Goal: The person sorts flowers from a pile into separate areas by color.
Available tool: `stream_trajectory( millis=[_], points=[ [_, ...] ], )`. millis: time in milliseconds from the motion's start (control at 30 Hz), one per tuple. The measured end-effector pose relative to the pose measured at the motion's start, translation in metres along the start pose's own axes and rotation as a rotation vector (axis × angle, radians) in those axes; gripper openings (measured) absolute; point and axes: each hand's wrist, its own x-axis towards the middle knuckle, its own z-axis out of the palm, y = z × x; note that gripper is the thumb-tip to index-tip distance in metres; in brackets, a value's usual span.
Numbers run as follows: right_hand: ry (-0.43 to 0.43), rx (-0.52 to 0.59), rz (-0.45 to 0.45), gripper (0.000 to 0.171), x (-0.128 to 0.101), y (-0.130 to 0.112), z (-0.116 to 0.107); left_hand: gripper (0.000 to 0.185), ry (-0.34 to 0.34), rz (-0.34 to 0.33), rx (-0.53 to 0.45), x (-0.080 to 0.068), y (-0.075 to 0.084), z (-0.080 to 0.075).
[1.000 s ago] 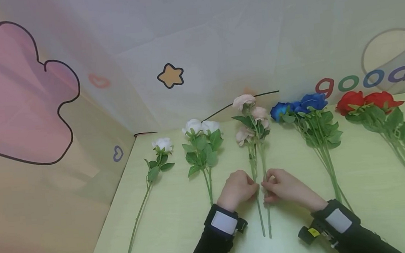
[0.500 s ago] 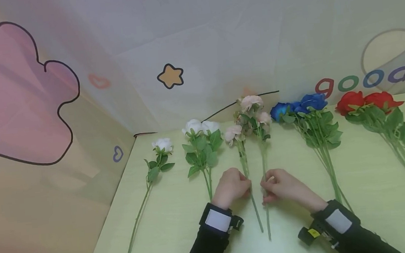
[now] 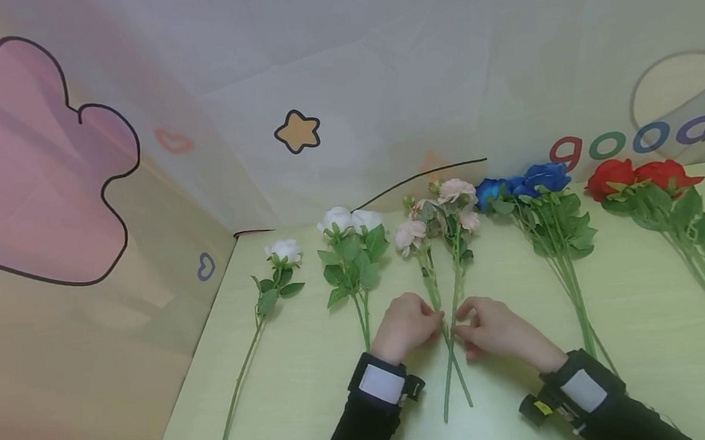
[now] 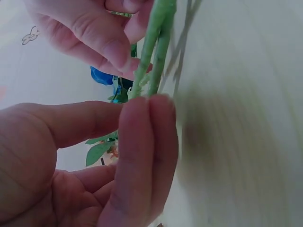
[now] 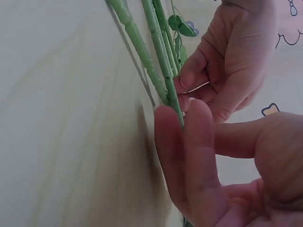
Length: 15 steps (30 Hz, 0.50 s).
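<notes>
In the head view, pink flowers (image 3: 411, 234) on green stems lie at the middle of the table, with several blooms and buds on top. Their two lower stems (image 3: 455, 359) cross just below the hands. My left hand (image 3: 405, 328) pinches the left stem between thumb and fingertips. From the other side, my right hand (image 3: 495, 328) pinches the right stem. The left wrist view shows the left fingers (image 4: 137, 151) against two stems side by side. In the right wrist view, the right fingers (image 5: 201, 146) meet the stems, with the left hand just beyond.
On the table (image 3: 317, 391), a single white rose (image 3: 283, 252) lies far left, with white roses (image 3: 335, 220) beside it. Blue roses (image 3: 545, 178) and red roses (image 3: 666, 174) lie to the right. A printed backdrop (image 3: 391, 91) hangs behind.
The two pink flower stems were nearly parallel and now cross near the bottom. The left flower heads shifted left; the right ones tilted right and lower. Both hands stay close together.
</notes>
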Motion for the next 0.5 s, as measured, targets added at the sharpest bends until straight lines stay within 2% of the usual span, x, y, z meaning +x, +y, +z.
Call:
stream_trajectory(
  millis=[167,267,400,500],
  points=[
    [0.055,-0.028,-0.036,0.028,-0.001,0.0,-0.006,0.025,0.093,0.046,0.038,0.0,0.001,-0.001],
    [0.103,-0.037,-0.07,0.024,-0.002,-0.001,-0.013,0.019,0.166,0.101,0.065,-0.001,0.0,-0.002],
    [0.187,-0.03,-0.126,0.021,-0.003,-0.003,-0.022,0.016,0.231,0.177,0.103,-0.003,-0.004,-0.004],
    [0.255,-0.036,-0.187,0.02,-0.004,-0.005,-0.027,0.016,0.266,0.211,0.143,-0.005,-0.007,-0.007]
  ],
)
